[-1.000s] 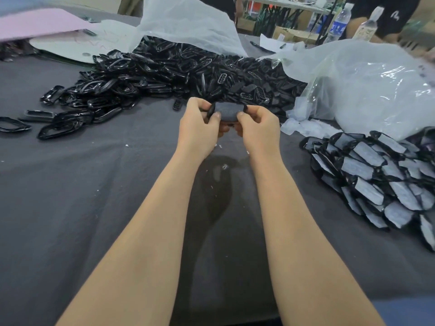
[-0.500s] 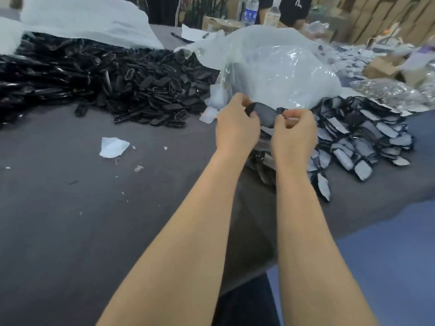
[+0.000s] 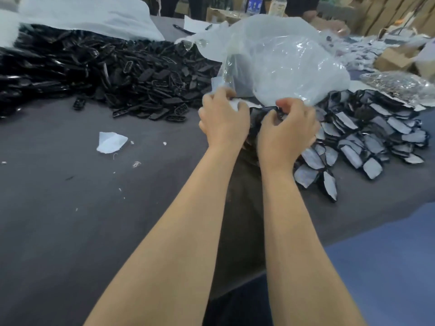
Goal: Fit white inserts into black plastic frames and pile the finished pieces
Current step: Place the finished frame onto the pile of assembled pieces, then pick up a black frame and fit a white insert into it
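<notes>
From the head camera we see both hands raised together in the upper middle of the frame, above the dark table [image 3: 58,220]. Our left hand [image 3: 223,122] and right hand [image 3: 288,129] hold one black frame [image 3: 260,114] between them. Its long axis runs across the picture, from one hand to the other.

The right hand's fingers are curled tight round the frame's right end, with the thumb tucked in against it. The left hand's fingers are curled at the frame's left end, and a bit of white shows at their tips. We take this for the white insert [image 3: 236,106], though we cannot tell how far it is seated, since the hands cover most of the piece.

The pile of finished pieces [image 3: 367,135] spreads over the right of the frame and starts just beside the right hand, partly behind it. So if the piece is done, we judge that the coming drop goes to the right, and the right hand is the nearer one to make it.

The heap of bare frames [image 3: 117,74] lies well apart in the upper left, on the left hand's side. A clear plastic bag [image 3: 282,57] bulges just above the hands. A white scrap [image 3: 110,142] lies on the table to their left.
</notes>
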`<control>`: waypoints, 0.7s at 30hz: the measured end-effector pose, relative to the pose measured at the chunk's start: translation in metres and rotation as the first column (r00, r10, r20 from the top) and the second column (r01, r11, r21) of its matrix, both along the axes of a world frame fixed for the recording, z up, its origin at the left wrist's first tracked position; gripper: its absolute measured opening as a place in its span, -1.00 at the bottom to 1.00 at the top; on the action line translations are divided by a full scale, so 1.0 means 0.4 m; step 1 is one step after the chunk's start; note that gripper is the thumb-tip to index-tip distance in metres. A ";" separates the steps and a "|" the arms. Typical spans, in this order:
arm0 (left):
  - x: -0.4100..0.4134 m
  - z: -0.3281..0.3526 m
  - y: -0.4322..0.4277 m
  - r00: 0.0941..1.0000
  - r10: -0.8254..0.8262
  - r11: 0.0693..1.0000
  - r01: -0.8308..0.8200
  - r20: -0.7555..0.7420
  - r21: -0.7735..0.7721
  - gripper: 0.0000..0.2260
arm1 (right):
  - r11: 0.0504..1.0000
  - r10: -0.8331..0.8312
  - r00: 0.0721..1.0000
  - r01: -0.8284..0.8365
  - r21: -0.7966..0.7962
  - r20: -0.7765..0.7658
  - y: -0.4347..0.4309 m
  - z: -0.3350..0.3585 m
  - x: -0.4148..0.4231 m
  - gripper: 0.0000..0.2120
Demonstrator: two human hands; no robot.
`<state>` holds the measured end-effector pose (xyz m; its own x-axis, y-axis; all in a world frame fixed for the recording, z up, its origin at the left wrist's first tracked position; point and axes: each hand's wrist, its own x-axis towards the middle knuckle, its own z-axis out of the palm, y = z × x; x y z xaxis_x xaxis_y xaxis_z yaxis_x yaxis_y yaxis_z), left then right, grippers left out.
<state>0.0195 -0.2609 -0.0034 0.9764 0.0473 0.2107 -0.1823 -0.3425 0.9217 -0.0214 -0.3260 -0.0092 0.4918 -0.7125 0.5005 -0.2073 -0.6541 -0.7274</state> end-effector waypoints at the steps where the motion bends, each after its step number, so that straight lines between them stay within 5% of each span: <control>1: 0.009 0.005 0.032 0.999 0.026 0.998 -0.024 0.021 -0.066 -0.78 | 0.999 0.054 0.998 -0.054 -0.006 0.044 0.026 0.003 0.011 -0.79; 5: 0.045 0.013 0.192 0.981 0.189 0.957 -0.176 0.036 -0.230 -0.83 | 0.910 0.407 0.911 -0.410 0.061 0.060 0.153 0.012 0.070 -0.87; 9: 0.067 -0.011 0.368 0.937 0.346 0.896 -0.346 -0.050 -0.279 -0.83 | 0.737 0.659 0.658 -0.661 0.140 -0.364 0.320 -0.008 0.143 -0.80; 12: 0.067 -0.036 0.475 0.900 0.419 0.844 -0.434 -0.119 -0.315 -0.85 | 0.676 0.703 0.548 -0.713 0.187 -0.453 0.440 -0.033 0.171 -0.70; 21: 0.081 -0.059 0.592 0.858 0.444 0.738 -0.514 -0.259 -0.438 -0.89 | 0.694 0.529 0.510 -0.720 0.001 -0.678 0.545 -0.084 0.218 -0.60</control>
<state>0.0519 -0.0242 -0.0268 0.8128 0.5753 -0.0919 0.0164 0.1350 0.9907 0.0658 -0.1080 -0.0429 0.9994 0.0095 0.0338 0.0220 -0.9188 -0.3941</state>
